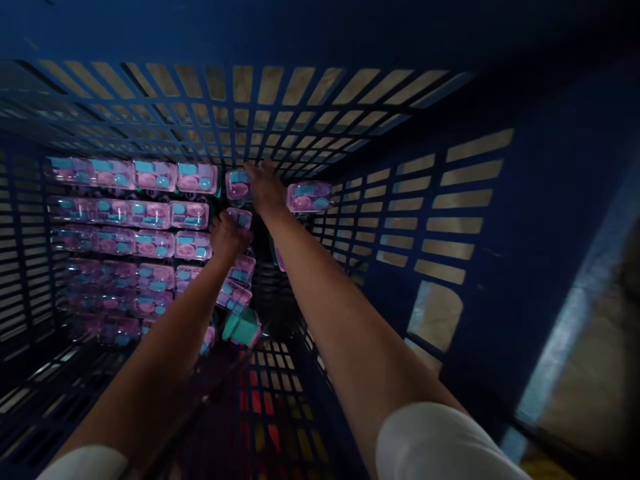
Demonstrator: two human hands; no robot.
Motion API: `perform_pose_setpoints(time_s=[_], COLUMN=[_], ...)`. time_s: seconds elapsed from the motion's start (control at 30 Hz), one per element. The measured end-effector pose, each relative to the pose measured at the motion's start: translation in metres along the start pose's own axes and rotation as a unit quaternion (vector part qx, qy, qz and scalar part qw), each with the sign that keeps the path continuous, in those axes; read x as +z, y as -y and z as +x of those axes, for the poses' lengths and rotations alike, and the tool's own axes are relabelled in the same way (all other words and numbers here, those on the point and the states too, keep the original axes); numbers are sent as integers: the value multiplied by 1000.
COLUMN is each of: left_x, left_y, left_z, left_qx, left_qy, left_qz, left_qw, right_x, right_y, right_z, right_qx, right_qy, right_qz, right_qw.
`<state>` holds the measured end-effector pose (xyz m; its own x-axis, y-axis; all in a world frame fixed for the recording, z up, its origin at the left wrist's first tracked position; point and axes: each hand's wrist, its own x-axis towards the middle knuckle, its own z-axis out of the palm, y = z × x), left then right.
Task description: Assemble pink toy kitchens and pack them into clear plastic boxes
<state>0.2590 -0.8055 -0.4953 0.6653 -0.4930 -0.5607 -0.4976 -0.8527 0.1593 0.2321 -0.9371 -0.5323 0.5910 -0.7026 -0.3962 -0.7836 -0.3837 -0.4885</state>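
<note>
Both arms reach down into a deep blue plastic crate [360, 87]. My left hand [229, 235] is closed around a small clear-topped pink box [240, 217] with blue and pink pieces inside. Just beyond it, my right hand [266, 190] has its fingers curled over the edge of a similar pink box [237, 185] by the crate's slatted wall. To the left, several such boxes [150, 215] lie in neat rows. A further pink box [309, 197] sits right of my right hand, apart from the rows.
Below my left hand, a box lies tilted [234, 295] near a green box [242, 328] turned on its side. The crate's slatted right wall [400, 213] rises close beside my right forearm. Red and yellow shapes show through the near slats.
</note>
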Motion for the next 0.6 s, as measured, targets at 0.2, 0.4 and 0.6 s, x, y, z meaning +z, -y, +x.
perform_pose_setpoints(time_s=[0.2, 0.4, 0.6], left_x=[20, 30, 31], left_y=[-7, -16, -16], left_z=[-25, -27, -24], left_qx=[42, -4, -8], left_qy=[63, 89, 90], left_qz=[-16, -26, -30], left_qw=[997, 996, 995], right_x=[13, 43, 49], right_y=[11, 45, 29], right_z=[-15, -7, 14], right_qx=[169, 263, 232], right_qy=[-31, -5, -66], right_qz=[91, 82, 180], right_qw=[981, 961, 954])
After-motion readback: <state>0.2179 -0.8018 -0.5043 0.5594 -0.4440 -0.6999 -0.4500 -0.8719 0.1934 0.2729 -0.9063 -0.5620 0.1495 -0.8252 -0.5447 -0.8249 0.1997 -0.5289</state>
